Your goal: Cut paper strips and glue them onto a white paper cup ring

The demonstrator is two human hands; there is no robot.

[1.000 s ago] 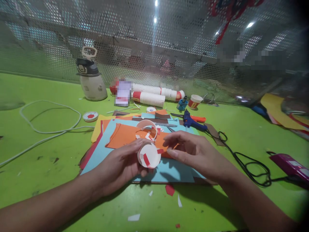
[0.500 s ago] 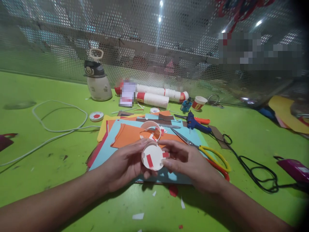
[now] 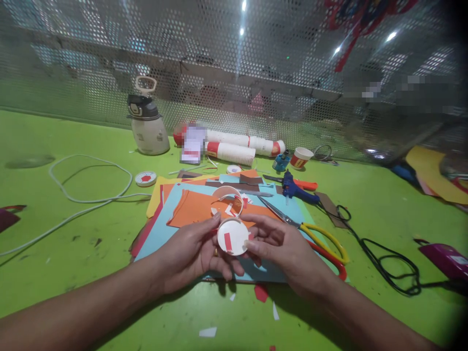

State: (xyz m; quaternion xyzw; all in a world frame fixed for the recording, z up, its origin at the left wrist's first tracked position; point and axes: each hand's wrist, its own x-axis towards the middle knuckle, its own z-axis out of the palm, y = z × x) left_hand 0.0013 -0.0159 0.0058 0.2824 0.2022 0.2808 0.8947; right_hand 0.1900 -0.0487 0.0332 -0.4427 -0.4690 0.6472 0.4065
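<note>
Both my hands hold a cut-down white paper cup bottom (image 3: pixel 232 236) with small red paper pieces stuck on it, its round base facing me. My left hand (image 3: pixel 190 253) cups it from the left with curled fingers. My right hand (image 3: pixel 280 248) pinches its right edge, where a red tab sits. Under my hands lies a stack of coloured paper sheets (image 3: pixel 190 207), orange on light blue. A white paper ring (image 3: pixel 227 197) cut from a cup rests on the orange sheet just beyond. Scissors with yellow and red handles (image 3: pixel 321 239) lie to the right of my right hand.
A blue glue gun (image 3: pixel 294 187) with a black cord (image 3: pixel 380 258) lies behind the sheets. Stacked paper cups (image 3: pixel 237 146), a single cup (image 3: pixel 302 157), a white jug (image 3: pixel 148 124), a tape roll (image 3: pixel 145 178) and a white cable (image 3: pixel 91 195) sit on the green table (image 3: pixel 73 273). Paper scraps lie near the front edge.
My right hand left the orange paper and came onto the cup bottom's right edge, uncovering the scissors. The cup has turned slightly in my hands.
</note>
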